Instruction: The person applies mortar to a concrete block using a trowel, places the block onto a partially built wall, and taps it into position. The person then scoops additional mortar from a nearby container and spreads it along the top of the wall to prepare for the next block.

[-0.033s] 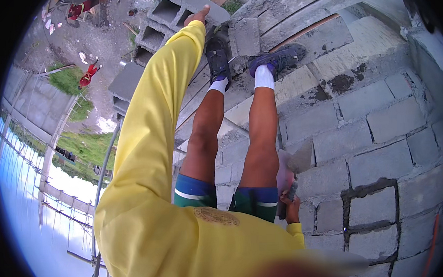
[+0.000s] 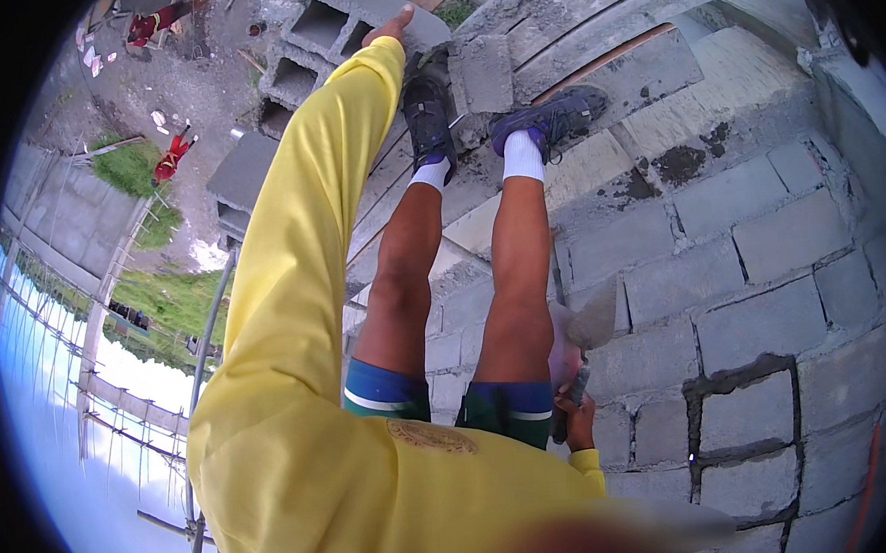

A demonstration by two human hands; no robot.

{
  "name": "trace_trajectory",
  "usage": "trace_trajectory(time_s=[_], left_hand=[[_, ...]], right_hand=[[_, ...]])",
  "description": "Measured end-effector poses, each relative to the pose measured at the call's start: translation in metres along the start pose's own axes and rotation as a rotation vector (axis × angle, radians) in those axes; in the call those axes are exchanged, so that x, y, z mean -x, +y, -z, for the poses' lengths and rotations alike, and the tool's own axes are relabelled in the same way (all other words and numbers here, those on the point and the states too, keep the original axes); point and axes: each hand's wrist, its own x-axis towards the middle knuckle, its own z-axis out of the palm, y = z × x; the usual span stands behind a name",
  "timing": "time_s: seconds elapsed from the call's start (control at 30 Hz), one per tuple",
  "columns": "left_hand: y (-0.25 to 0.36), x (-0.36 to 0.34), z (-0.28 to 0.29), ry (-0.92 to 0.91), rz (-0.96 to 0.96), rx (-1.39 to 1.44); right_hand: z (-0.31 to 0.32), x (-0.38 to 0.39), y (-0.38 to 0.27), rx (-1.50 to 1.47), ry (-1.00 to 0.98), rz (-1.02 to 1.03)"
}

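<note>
My left arm, in a yellow sleeve, reaches out to a grey hollow concrete block [image 2: 373, 0] at the top of a small stack. My left hand [image 2: 388, 27] is closed on the block's near edge, its fingers partly hidden. Low on the right, beside my thigh, my right hand [image 2: 578, 422] is wrapped round the handle of a trowel [image 2: 594, 319]. The trowel's pointed grey blade is turned away from me, in front of the block wall. A pinkish rounded thing [image 2: 564, 348] shows behind the trowel, partly covered by my leg.
My shoes [image 2: 427, 117] stand on mortar-smeared planks [image 2: 578, 169]. A block wall [image 2: 766, 320] with dark mortar joints fills the right side. More hollow blocks [image 2: 292, 79] are stacked under my left hand. A metal pole [image 2: 202, 364] rises at left; two people in red [image 2: 171, 156] are far below.
The view has shifted slightly, so the scene sits a little further left. Both hands keep their places on the block and the trowel.
</note>
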Motion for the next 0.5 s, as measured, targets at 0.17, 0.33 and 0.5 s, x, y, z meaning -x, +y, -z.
trace_trajectory(time_s=[0.17,0.33,0.5], left_hand=[[-0.013,-0.071,-0.033,-0.061,0.064,-0.160],[-0.015,-0.103,0.009,-0.180,-0.082,-0.282],[0.032,-0.038,0.084,-0.318,-0.062,-0.183]], right_hand=[[-0.040,0.000,0.027,-0.054,-0.042,-0.042],[-0.061,0.000,0.035,-0.006,-0.053,0.082],[-0.059,-0.001,0.046,-0.065,-0.014,0.105]])
